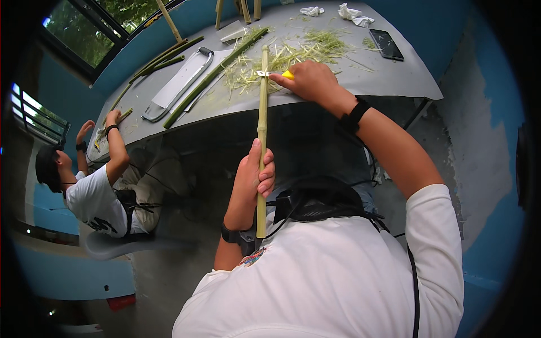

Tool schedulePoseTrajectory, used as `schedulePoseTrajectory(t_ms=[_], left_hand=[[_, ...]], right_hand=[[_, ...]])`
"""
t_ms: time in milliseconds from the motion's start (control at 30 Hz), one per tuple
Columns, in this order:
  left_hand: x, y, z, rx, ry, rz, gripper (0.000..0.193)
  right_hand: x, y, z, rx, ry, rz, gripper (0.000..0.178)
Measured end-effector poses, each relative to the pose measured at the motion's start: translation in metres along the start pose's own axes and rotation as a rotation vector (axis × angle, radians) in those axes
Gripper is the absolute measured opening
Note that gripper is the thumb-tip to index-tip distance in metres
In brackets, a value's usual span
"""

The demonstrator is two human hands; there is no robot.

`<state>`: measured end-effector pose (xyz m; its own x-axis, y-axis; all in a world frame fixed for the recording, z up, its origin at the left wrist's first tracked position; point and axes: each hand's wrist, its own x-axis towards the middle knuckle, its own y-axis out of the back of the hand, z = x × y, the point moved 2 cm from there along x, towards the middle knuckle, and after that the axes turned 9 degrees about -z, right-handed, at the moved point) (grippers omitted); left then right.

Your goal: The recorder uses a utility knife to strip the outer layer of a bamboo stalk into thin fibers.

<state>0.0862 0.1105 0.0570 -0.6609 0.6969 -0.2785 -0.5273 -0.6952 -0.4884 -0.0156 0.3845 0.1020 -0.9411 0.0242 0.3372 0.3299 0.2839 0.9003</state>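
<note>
A pale, peeled bamboo stick [262,121] runs from close to my body up to the table, its far end lying over the shavings. My left hand [258,170] is wrapped around its lower part, below a joint. In my right hand [310,83] is a yellow-handled knife [288,75], mostly covered by the fingers. Its short silver blade [262,74] lies across the stick near the far end, with my thumb close beside it. Thin green-yellow shavings [324,46] are heaped around that end.
On the grey table [403,79] lie a green bamboo pole [217,76], a hacksaw [179,84], more bamboo pieces [163,58], a phone [386,45] and crumpled tissue [355,14]. At the left, another person [104,194] sits handling bamboo.
</note>
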Motion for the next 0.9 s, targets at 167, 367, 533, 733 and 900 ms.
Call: schedulePoseTrajectory(t_ms=[167,367,533,733,900], left_hand=[[0.009,0.011,0.000,-0.080,-0.046,-0.017,0.052],[0.049,0.007,0.016,-0.173,-0.034,-0.172,0.049],[0.085,0.007,0.019,-0.286,-0.042,-0.244,0.046],[0.110,0.014,0.026,-0.242,-0.067,-0.173,0.046],[0.115,0.005,0.029,-0.187,-0.100,-0.118,0.046]], right_hand=[[-0.008,0.011,-0.008,0.006,-0.019,-0.056,0.088],[-0.010,0.018,-0.008,0.078,0.069,-0.033,0.086],[-0.001,0.008,-0.001,0.092,0.138,-0.012,0.084],[0.017,0.001,0.003,0.071,0.172,-0.075,0.083],[0.024,0.004,0.008,0.074,0.110,-0.136,0.085]])
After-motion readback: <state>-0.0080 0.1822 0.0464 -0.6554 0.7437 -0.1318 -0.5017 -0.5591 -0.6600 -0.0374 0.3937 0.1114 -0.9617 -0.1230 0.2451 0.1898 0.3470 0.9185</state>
